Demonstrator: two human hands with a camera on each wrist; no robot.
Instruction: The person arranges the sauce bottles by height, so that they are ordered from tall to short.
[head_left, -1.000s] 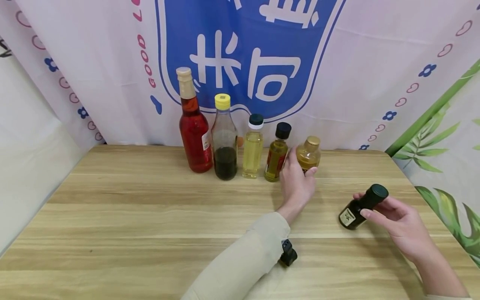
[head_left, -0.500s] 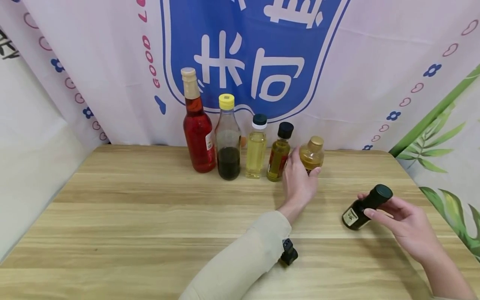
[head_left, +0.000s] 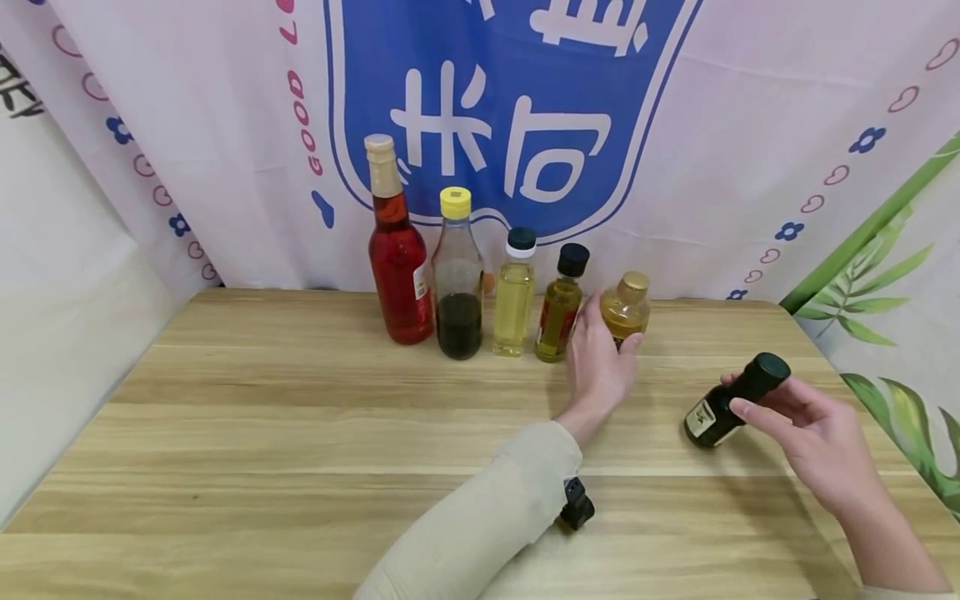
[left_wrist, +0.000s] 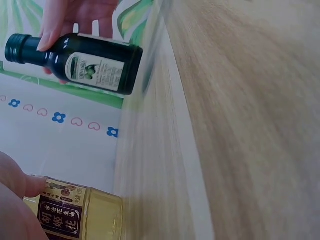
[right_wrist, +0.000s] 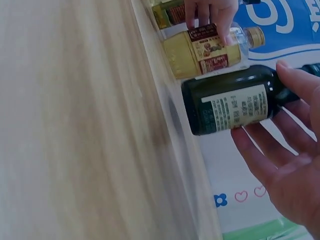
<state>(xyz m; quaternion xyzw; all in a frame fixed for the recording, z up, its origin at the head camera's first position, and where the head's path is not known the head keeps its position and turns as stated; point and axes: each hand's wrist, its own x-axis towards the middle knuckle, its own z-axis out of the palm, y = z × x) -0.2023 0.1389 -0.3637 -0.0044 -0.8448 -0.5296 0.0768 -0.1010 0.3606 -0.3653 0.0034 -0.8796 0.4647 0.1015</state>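
Observation:
My right hand (head_left: 817,442) holds a small dark green olive oil bottle (head_left: 710,419) by its neck, tilted with the cap toward the right. In the left wrist view this bottle (left_wrist: 95,65) shows a pale label with olives, its base just above the tabletop. At the row's right end, my left hand (head_left: 600,358) grips a squat oil bottle (head_left: 627,312) with a gold cap, fingers on its left side and thumb at the front. That bottle (right_wrist: 205,52) stands on the table, its brown and cream label partly behind my fingers in the right wrist view.
Left of my left hand stand a black-capped oil bottle (head_left: 558,321), a pale yellow oil bottle (head_left: 513,308), a yellow-capped bottle (head_left: 459,321) of dark liquid and a tall red bottle (head_left: 401,279). A printed curtain (head_left: 255,167) hangs behind the wooden table (head_left: 300,467).
My right hand has lifted the olive oil bottle a little, tilting it slightly more. My left hand stays on the gold-capped bottle. The head view has shifted slightly left.

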